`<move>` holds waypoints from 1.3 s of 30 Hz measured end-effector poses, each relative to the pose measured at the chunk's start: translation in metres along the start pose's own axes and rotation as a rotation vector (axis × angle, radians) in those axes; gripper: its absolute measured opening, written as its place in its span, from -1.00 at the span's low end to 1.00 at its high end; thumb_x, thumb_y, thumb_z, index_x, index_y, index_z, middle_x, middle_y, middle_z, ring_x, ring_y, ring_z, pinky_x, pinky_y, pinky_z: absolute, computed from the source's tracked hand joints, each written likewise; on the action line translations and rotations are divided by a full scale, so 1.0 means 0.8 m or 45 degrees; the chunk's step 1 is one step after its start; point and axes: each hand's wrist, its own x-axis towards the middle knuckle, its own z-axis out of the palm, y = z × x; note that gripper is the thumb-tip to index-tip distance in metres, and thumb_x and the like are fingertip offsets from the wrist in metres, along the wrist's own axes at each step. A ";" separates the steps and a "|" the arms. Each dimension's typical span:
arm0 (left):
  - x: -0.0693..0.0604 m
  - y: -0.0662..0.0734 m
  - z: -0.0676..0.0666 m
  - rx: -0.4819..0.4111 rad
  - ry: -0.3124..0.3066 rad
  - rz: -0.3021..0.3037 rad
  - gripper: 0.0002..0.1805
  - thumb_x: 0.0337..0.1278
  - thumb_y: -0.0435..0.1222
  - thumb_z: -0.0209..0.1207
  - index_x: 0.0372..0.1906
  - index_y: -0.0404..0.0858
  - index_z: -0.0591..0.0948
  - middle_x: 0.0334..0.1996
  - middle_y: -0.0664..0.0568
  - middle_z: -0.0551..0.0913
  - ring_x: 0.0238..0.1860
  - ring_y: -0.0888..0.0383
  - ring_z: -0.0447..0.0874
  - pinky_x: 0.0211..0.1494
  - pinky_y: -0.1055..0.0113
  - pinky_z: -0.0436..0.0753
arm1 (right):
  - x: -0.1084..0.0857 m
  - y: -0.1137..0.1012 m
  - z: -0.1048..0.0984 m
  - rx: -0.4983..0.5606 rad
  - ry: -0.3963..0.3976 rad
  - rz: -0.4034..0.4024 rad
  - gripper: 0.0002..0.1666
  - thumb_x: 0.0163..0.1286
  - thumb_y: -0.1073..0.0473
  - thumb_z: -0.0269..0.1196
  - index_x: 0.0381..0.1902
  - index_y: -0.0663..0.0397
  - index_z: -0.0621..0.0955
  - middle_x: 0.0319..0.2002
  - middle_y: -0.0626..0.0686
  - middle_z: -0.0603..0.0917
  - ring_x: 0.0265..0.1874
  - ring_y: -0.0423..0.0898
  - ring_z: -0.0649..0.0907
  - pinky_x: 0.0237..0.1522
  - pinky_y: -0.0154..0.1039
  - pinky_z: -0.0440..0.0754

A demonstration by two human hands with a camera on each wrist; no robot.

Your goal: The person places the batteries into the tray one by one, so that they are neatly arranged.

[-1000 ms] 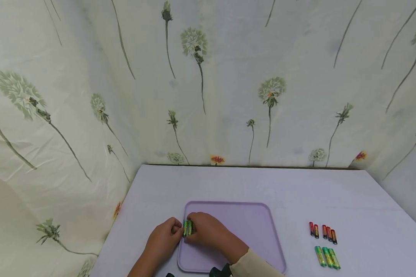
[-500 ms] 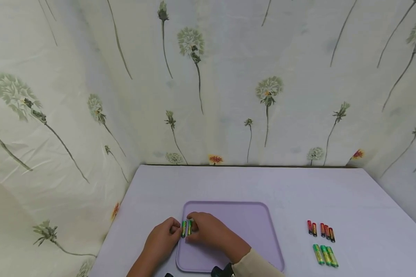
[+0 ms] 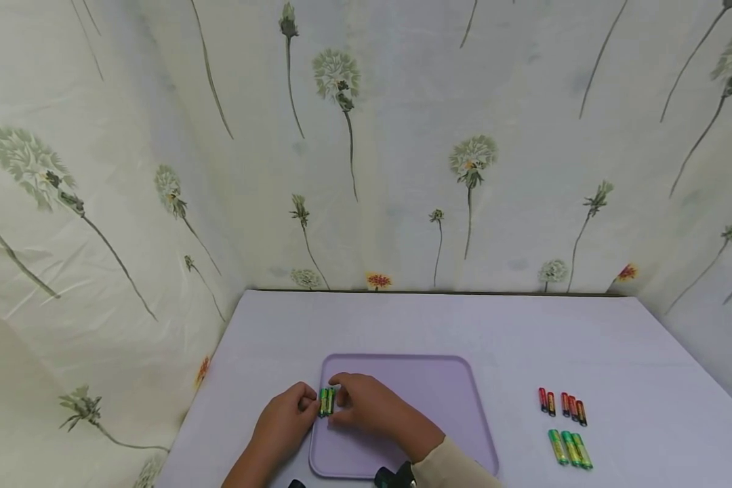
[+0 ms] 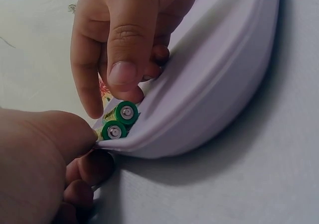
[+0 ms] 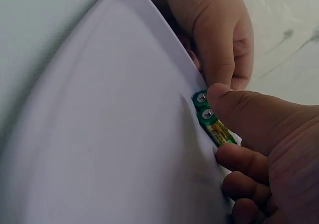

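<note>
Two green-and-gold batteries lie side by side along the left rim of a lilac tray. My left hand pinches that rim from outside, with the thumb on top beside the nearer battery and curled fingers below. Over the tray, my right hand is spread around the pair, its thumb and index finger apart. In the left wrist view, its thumb hangs just above the inner battery. The right wrist view shows the batteries' ends beside the right thumb; whether the thumb touches them is unclear.
To the right of the tray, several small red-and-black batteries lie in a row on the white table. Three larger green batteries lie closer to me. A flowered cloth hangs behind the table.
The inner battery has shifted left against the outer one, closing the gap seen half a second ago. My right fingers have loosened from it. The left hand keeps its place at the rim.
</note>
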 end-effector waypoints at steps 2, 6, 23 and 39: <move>0.000 0.000 0.000 0.003 -0.002 -0.002 -0.93 0.32 -0.15 0.28 -0.19 -0.02 0.65 -0.40 0.32 0.72 -0.35 0.32 0.59 -0.23 0.24 0.49 | -0.001 0.001 -0.002 0.004 -0.004 0.002 -0.24 0.18 -0.05 0.60 0.28 0.00 0.58 -0.26 -0.25 0.65 -0.25 -0.34 0.58 -0.08 -0.27 0.58; 0.000 0.000 0.000 0.002 0.002 -0.003 -0.93 0.32 -0.15 0.29 -0.19 -0.01 0.64 -0.40 0.33 0.72 -0.34 0.32 0.60 -0.22 0.24 0.50 | -0.004 0.004 -0.005 0.019 -0.011 0.012 -0.22 0.18 -0.06 0.60 0.30 -0.02 0.57 -0.24 -0.24 0.66 -0.23 -0.33 0.59 -0.07 -0.26 0.58; -0.002 -0.001 0.002 0.003 0.003 -0.040 -0.93 0.32 -0.14 0.29 -0.19 0.01 0.65 -0.40 0.33 0.71 -0.34 0.31 0.60 -0.20 0.23 0.51 | -0.028 0.035 -0.022 0.044 0.038 0.047 -0.22 0.20 -0.07 0.59 0.33 -0.06 0.56 -0.20 -0.22 0.66 -0.25 -0.29 0.58 -0.10 -0.21 0.57; -0.002 0.001 0.003 0.007 0.021 -0.028 -0.94 0.33 -0.14 0.28 -0.19 0.02 0.65 -0.41 0.34 0.68 -0.36 0.30 0.57 -0.20 0.25 0.50 | -0.067 0.068 -0.064 0.058 0.145 0.059 -0.25 0.25 -0.07 0.55 0.33 -0.02 0.56 -0.21 -0.22 0.65 -0.23 -0.23 0.58 -0.12 -0.19 0.55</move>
